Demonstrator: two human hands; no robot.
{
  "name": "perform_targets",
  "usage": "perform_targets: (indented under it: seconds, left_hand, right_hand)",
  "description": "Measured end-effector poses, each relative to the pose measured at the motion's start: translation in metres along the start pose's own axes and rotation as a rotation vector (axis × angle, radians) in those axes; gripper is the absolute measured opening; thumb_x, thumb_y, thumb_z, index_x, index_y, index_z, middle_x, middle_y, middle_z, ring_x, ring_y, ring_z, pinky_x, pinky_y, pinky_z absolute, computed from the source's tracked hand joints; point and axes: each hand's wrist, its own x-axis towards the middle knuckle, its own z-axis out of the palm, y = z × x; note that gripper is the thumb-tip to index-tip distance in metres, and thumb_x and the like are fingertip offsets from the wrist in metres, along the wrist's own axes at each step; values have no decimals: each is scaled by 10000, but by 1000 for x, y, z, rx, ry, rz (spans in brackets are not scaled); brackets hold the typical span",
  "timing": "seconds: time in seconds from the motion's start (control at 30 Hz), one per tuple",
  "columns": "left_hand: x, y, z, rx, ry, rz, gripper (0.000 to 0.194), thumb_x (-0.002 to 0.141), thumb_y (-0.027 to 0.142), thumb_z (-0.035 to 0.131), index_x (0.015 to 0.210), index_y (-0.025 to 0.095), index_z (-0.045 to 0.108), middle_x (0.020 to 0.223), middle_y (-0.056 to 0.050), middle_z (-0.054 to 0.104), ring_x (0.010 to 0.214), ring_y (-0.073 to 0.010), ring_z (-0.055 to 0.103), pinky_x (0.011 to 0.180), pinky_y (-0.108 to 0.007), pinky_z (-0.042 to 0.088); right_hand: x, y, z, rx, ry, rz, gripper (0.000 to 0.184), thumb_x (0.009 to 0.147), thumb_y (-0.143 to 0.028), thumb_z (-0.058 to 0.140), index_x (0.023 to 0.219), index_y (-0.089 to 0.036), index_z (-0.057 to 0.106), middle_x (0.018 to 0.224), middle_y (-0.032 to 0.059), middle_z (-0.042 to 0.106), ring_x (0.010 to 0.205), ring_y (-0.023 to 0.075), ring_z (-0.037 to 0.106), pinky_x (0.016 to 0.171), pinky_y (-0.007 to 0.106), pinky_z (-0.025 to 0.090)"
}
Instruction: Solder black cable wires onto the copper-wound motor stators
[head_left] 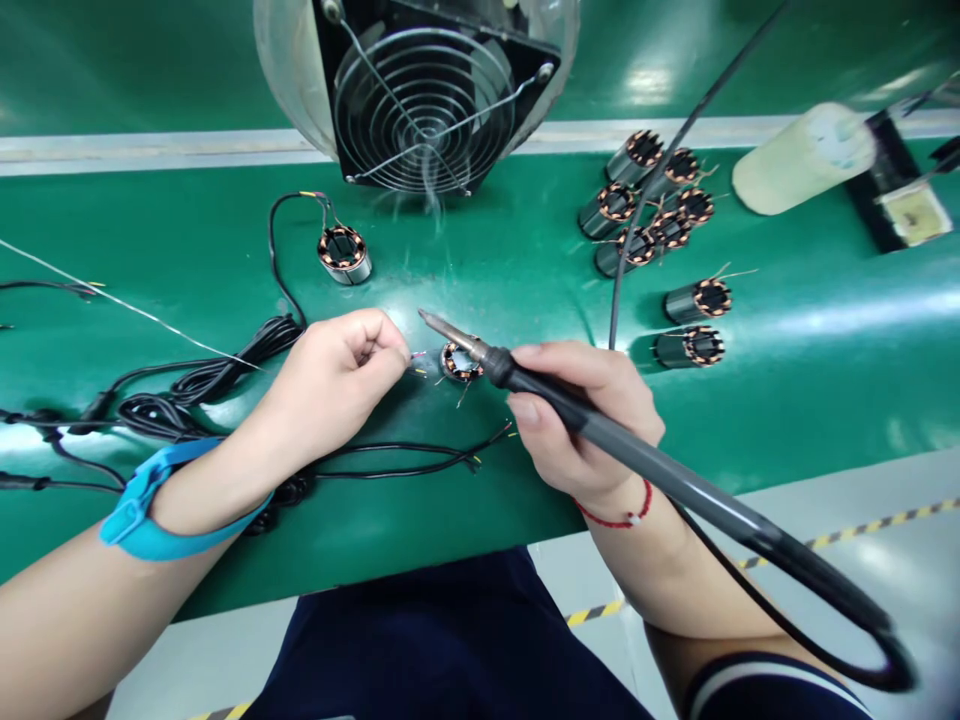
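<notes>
My right hand (581,420) is closed around a dark grey soldering iron (637,455), whose tip (431,320) points left, just above a small copper-wound stator (460,362) lying on the green belt. My left hand (341,380) is closed in a pinch on thin coloured wire ends (417,360) held just left of that stator. A blue strap (150,510) circles my left wrist and a red string bracelet my right. Thin smoke rises above the tip.
A black fan in a clear housing (427,100) stands at the back. A wired stator (343,255) lies left of centre, several dark stators (660,215) at the right. Black cables (195,385) coil at the left, a white cylinder (802,155) at far right.
</notes>
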Motion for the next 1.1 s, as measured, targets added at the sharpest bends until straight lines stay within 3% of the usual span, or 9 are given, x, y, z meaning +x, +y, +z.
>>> perform_targets:
  seconds: [0.13,0.23,0.4,0.57,0.93,1.1]
  left_hand:
    - [0,-1,0,-6,4,21,114,758,191,532,647,184,555,547,48,478,481,-81,368,468,-222,286]
    - [1,-2,0,-1,9,35,115,760,189,529,649,184,561,564,42,502,498,-87,394,487,-224,310]
    - [2,-3,0,3,15,22,109,759,201,532,656,187,564,570,38,513,504,-93,400,492,-226,316]
    - [3,-5,1,-11,15,52,103,762,171,530,665,181,563,583,48,511,516,-82,409,506,-218,324]
    - [4,-9,0,1,-4,95,111,801,202,527,699,178,563,626,42,527,578,-94,449,557,-217,357]
    - [2,-12,3,-20,20,150,116,840,256,528,779,181,593,655,27,542,622,-114,485,580,-231,383]
  right_hand:
    - [0,0,4,-20,-116,84,369,925,-341,612,1288,-320,552,1098,34,723,881,205,732,779,370,621]
    - [-2,2,9,63,-112,140,398,964,-336,546,1357,-340,485,1097,22,718,915,198,735,805,372,624]
    - [-1,8,16,32,-119,127,316,976,-239,500,1281,-318,517,975,-4,741,925,182,724,927,409,566]
    - [6,14,23,-17,-220,177,416,911,-198,560,1299,-310,463,1149,18,706,1132,219,648,1014,452,494]
    - [14,20,36,37,-320,226,428,860,-73,491,1247,-256,473,955,-13,720,972,166,659,964,391,461]
    - [14,23,34,-73,-266,226,399,878,-121,510,1249,-262,483,920,-14,699,922,182,631,917,391,454]
